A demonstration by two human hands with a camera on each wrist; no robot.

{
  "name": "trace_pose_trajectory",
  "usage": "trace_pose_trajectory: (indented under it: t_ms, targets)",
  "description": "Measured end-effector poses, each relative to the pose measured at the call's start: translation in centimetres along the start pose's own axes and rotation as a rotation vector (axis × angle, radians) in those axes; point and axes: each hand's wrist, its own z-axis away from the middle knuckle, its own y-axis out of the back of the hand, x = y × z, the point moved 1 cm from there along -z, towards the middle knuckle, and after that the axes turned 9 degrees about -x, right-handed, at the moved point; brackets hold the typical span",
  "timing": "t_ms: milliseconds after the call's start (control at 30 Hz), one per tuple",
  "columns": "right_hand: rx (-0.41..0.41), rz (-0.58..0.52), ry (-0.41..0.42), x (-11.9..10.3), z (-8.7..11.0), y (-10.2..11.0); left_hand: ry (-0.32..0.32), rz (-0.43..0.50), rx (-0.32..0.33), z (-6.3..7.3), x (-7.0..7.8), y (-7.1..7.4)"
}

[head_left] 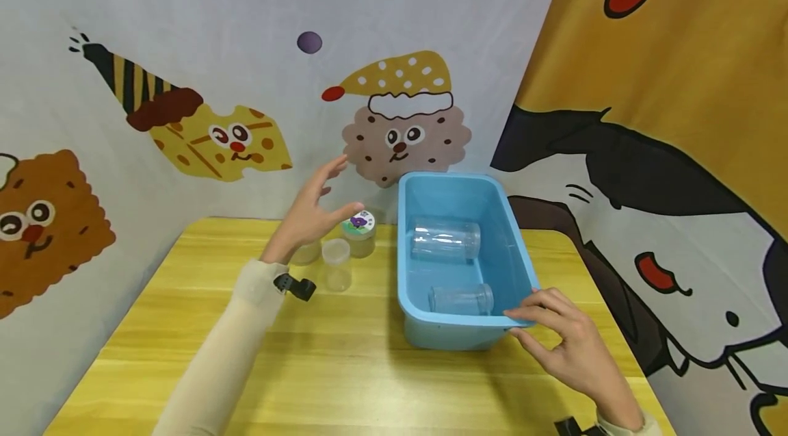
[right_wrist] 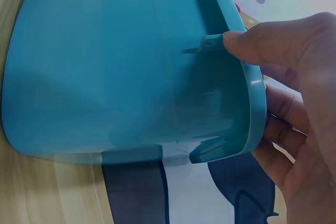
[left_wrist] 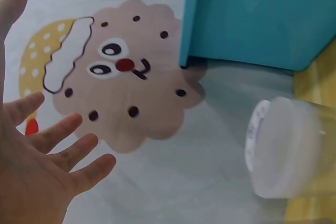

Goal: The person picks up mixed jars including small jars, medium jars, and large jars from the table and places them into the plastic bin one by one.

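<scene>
Sleeves [head_left: 212, 361], pale, nearest, entering from the lower edge. Right hand [head_left: 560, 340] at the near right corner of a blue bin [head_left: 455, 333]: thumb below the rim outside, fingers over it, rim pinched between. Bin stands on the wood-grain surface [head_left: 345, 367], far end close to the printed cloth [head_left: 246, 5]. Inside, two clear jars on their sides: far jar [head_left: 445, 239] about midway along, near jar [head_left: 462, 300] close to the near wall. Left hand [head_left: 308, 217] raised left of the bin, fingers extended, thumb spread apart, holding nothing. Below and beside it, more jars: front jar [head_left: 336, 272] upright, whitish lid; back jar [head_left: 359, 237] upright, purple print on top; third jar [head_left: 306, 254] partly hidden by the hand.
</scene>
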Motion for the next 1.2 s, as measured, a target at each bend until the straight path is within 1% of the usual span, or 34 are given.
trace_pose_trajectory:
  t_ms: [100,200,433,667,733,867,967,1200]
  targets:
    - [0.018,0.009,0.033,0.0,-0.1,0.2,0.010,0.020,0.012,0.6,-0.8,-0.1]
    - [0.010,0.013,0.038,0.1,-0.2,0.3,0.023,0.031,0.024,1.2,-1.5,-0.3]
    - [-0.022,0.019,0.005,0.1,-0.1,0.5,0.049,0.043,0.034,3.0,-3.5,-1.4]
    - [-0.027,0.025,0.007,0.2,-0.1,0.5,0.114,0.082,0.028,4.6,-5.6,-2.8]
    - [-0.027,0.017,0.010,0.2,-0.2,0.5,0.126,0.096,0.029,5.0,-6.0,-3.0]
    - [-0.006,0.008,0.050,0.1,-0.3,0.4,0.136,0.124,0.037,5.7,-6.7,-3.5]
    - [0.002,0.013,0.063,0.1,-0.3,0.3,0.144,0.149,0.042,6.3,-7.3,-4.1]
    - [-0.021,0.024,0.024,-0.1,-0.2,0.2,0.180,0.209,0.053,7.5,-8.2,-5.2]
